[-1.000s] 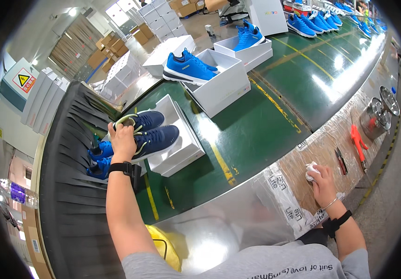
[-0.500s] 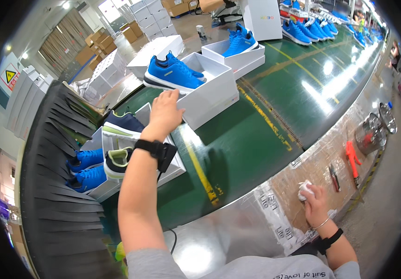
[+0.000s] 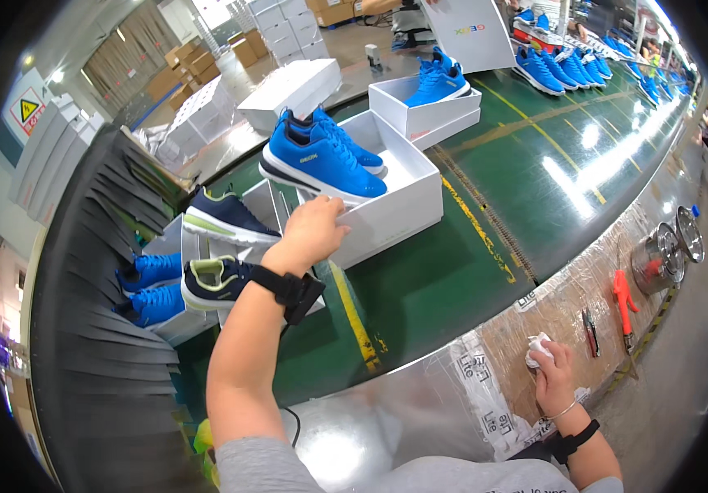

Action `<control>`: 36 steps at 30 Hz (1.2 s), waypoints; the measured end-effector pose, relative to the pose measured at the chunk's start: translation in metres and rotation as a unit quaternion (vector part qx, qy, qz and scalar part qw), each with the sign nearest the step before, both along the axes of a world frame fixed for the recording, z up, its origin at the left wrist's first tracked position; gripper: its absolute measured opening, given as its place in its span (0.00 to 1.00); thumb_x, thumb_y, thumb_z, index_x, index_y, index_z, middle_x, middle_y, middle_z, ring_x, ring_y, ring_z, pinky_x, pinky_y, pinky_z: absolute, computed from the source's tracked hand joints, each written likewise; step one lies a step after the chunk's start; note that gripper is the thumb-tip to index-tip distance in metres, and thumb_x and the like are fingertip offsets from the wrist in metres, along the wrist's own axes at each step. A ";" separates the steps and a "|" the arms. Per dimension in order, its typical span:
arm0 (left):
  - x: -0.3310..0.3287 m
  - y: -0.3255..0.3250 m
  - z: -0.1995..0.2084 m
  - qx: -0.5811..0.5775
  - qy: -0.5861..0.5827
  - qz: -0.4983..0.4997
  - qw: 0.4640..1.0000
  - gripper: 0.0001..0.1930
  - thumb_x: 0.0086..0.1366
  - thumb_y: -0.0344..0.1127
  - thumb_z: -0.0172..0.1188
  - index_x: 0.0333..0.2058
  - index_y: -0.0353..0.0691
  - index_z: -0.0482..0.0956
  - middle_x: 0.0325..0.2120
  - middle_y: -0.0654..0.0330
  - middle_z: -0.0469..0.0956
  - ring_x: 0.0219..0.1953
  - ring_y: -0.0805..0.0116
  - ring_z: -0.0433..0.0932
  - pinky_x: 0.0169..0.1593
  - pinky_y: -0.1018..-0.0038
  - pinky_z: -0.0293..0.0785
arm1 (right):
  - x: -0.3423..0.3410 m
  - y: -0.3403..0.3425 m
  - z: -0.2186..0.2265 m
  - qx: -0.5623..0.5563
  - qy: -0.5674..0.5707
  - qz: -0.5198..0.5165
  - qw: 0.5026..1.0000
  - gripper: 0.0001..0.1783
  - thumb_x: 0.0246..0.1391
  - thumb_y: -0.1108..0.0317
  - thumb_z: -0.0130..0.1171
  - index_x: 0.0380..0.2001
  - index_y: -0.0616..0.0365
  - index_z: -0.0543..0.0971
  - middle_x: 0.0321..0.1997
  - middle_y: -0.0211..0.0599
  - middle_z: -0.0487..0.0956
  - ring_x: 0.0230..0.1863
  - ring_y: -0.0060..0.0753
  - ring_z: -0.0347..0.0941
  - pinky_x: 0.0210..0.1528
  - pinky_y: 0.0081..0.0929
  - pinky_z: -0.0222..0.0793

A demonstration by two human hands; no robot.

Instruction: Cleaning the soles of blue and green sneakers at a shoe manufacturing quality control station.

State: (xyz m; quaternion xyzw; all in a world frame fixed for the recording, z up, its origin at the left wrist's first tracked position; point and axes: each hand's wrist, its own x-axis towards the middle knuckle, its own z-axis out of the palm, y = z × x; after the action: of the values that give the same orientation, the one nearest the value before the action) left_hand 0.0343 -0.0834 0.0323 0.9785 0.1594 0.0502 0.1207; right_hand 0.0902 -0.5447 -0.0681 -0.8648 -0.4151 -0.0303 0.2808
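My left hand [image 3: 313, 233] reaches over the green conveyor belt [image 3: 419, 296], its fingers curled on the near left rim of a white shoe box [image 3: 395, 215]. A pair of blue sneakers [image 3: 321, 160] with white soles sits tilted in that box, the nearer one resting over the rim. Left of my wrist, navy sneakers with lime lining [image 3: 226, 218] lie in another white box. My right hand [image 3: 554, 380] rests on the side bench, fingers closed round a crumpled white cloth or tissue [image 3: 539, 352].
Blue sneakers in a box [image 3: 150, 308] stand by the black strip curtain [image 3: 107, 329]. Beyond my box is another open box [image 3: 419, 123] with blue sneakers. Pliers [image 3: 590, 333], a red-handled tool [image 3: 623, 300] and a metal container [image 3: 654, 261] lie along the bench [image 3: 502, 337].
The box with the blue sneakers has come nearer to me along the belt, with my left hand at its rim. My right hand stays on the bench with the white wad.
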 end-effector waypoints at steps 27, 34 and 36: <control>0.039 0.097 0.069 0.300 -0.112 0.057 0.946 0.17 0.50 0.30 0.59 0.41 0.37 0.73 0.43 0.51 0.72 0.51 0.51 0.67 0.55 0.60 0.63 | -0.004 -0.005 0.002 -0.040 -0.016 -0.023 0.999 0.19 0.35 0.80 0.53 0.36 0.55 0.77 0.46 0.45 0.70 0.48 0.53 0.62 0.51 0.44 0.59; 0.092 0.201 0.000 0.197 0.017 0.122 0.973 0.14 0.60 0.31 0.43 0.41 0.36 0.75 0.40 0.43 0.76 0.43 0.46 0.75 0.48 0.55 0.69 | 0.002 -0.002 -0.016 -0.041 -0.053 -0.013 0.998 0.23 0.34 0.76 0.57 0.40 0.50 0.76 0.48 0.38 0.71 0.48 0.48 0.65 0.51 0.42 0.63; 0.089 0.225 0.005 0.216 0.071 0.138 0.964 0.14 0.55 0.27 0.49 0.42 0.35 0.73 0.38 0.44 0.76 0.45 0.48 0.74 0.54 0.58 0.65 | 0.004 -0.006 -0.010 -0.037 -0.061 -0.009 0.997 0.23 0.36 0.76 0.56 0.41 0.49 0.76 0.50 0.37 0.70 0.50 0.45 0.65 0.52 0.40 0.63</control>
State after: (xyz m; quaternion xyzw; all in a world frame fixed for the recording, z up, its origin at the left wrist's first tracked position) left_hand 0.1237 0.1418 0.0374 0.9508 0.2867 0.0304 -0.1131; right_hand 0.0938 -0.5507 -0.0777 -0.8747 -0.4247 -0.0699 0.2228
